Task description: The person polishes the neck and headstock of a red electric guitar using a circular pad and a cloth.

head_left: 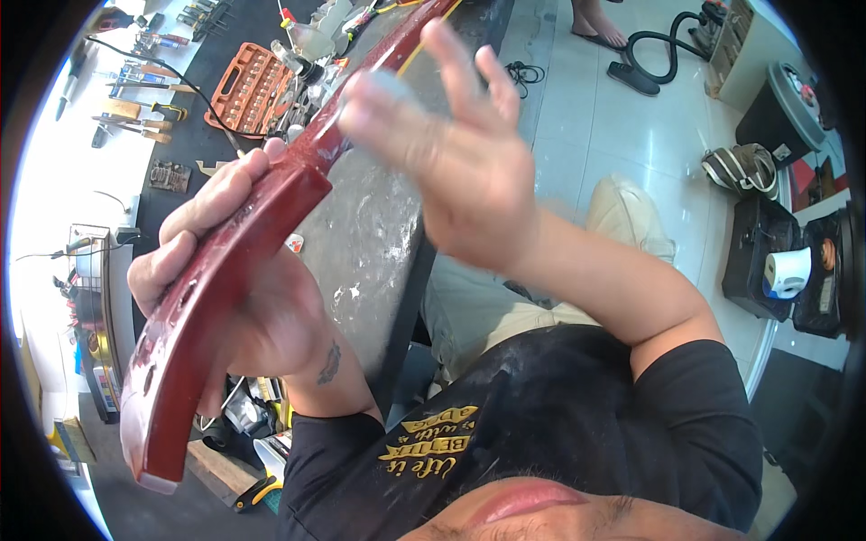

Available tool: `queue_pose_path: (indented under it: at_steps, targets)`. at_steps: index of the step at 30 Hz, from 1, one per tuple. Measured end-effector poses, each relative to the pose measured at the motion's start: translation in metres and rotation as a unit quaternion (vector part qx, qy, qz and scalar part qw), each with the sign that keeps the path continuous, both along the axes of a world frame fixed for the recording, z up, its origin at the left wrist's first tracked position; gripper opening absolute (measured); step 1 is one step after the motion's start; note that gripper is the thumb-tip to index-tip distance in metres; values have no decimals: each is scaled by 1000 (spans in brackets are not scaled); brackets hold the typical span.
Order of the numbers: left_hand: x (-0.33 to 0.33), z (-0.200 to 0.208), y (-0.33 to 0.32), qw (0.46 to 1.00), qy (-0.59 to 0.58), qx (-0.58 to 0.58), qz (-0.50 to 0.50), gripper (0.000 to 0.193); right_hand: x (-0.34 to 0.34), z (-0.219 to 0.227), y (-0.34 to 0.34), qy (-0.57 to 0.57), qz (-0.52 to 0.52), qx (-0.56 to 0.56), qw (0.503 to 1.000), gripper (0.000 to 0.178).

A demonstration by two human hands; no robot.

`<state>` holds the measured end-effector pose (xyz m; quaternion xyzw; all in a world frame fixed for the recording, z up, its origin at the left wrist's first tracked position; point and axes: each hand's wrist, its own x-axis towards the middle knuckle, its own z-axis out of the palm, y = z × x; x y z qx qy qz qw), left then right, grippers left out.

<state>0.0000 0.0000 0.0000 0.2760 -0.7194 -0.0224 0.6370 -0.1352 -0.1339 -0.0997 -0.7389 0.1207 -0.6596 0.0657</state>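
Observation:
A glossy dark red guitar [171, 388] is held up at a slant, its body at the lower left and its neck running to the top middle. My left hand [203, 212] grips the body near the neck joint, fingers over the far side and palm against the back. Over the neck, my right hand [469, 171] is blurred by motion. Two of its fingers stretch out, while the others seem to pinch a small bluish-grey piece [390, 88] too smeared to name. Whether that piece touches the neck is unclear.
A dark, dusty workbench [365, 225] lies under the guitar. On it sits an orange socket case [253, 95] beside loose tools and a clear bottle [311, 38]. Chisels and pliers [144, 108] line the left. A yellow-handled saw [262, 487] lies lower left. Another person's feet [600, 27] stand beyond.

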Motion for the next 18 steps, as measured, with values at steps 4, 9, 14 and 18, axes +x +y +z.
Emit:
queue_pose_path:
  at_steps: [4,9,14,18]
  targets:
    - [-3,1,2,1000,13,15,18,79,-2,-1,4,-25,47,55,997,53]
    - [-5,2,3,999,13,11,40,78,2,3,6,-50,46,35,997,50]
    - [-5,2,2,1000,14,14,14,80,-11,18,18,-19,95,58,994,47]
    - [-10,0,3,999,17,5,33,80,5,8,-16,-60,37,44,997,44]
